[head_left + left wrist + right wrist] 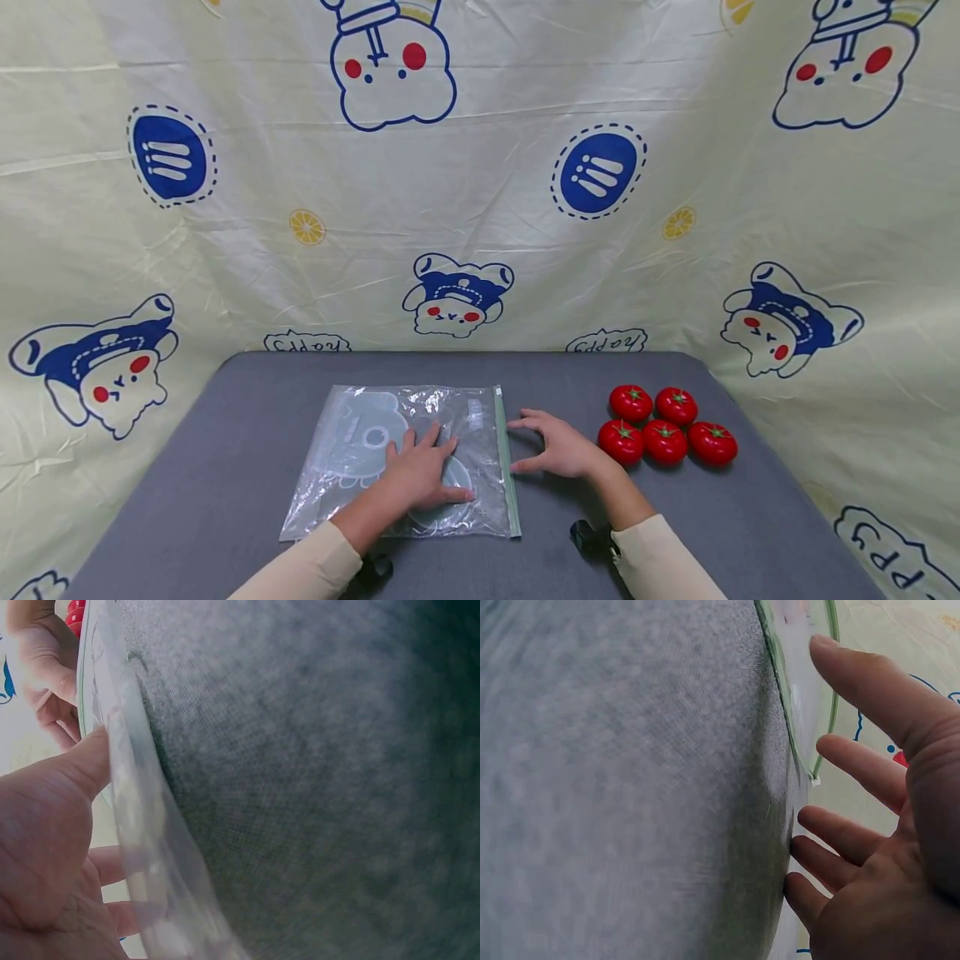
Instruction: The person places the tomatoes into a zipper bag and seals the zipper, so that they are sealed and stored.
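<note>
A clear zip bag (352, 492) with a pale printed pattern and a green strip (507, 475) along its right edge lies flat on the grey table. My left hand (422, 473) rests on the bag with fingers spread; the left wrist view shows its thumb (90, 761) at the plastic. Just right of the green strip is my right hand (558, 448), its thumb and fingers apart and pointing at that edge. In the right wrist view its fingers (855, 769) hold nothing, and the bag's green-edged mouth (780, 682) gapes a little.
Several red tomatoes (664, 442) with green tops sit grouped on the right side of the table (247, 433), beyond my right forearm. A pale curtain (495, 167) with blue bear prints hangs behind the table and down its sides.
</note>
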Demonstrator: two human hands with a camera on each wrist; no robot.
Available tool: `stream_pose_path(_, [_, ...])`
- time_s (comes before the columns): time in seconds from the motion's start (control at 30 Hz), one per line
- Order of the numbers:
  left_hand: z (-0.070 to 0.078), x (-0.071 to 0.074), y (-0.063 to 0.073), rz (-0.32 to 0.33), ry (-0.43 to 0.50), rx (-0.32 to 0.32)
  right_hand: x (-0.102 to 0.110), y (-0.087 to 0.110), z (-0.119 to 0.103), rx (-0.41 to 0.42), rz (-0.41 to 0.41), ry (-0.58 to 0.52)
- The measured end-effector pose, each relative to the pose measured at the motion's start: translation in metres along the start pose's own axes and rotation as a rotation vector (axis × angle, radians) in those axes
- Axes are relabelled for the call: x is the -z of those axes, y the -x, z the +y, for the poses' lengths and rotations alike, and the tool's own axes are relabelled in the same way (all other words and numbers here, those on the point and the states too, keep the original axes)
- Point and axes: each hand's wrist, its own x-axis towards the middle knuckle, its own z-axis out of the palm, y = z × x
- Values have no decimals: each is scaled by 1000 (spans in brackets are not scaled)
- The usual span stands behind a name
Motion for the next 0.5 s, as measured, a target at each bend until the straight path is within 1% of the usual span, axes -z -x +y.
stream_pose_path(0.17, [-1,0,-1,-6,-2,-3,-1,-2,-1,8,-26,10])
stream_pose_path(0.23, [-1,0,-1,-7,-4,-4,-2,-3,-3,8,-25,19])
stream_pose_path(0.33, [-1,0,-1,-10,-7,-2,-5,-4,-5,-10,-6,43])
stream_pose_path(0.5, [-1,1,-1,-17,3,4,-10,-6,-9,-72,19,77])
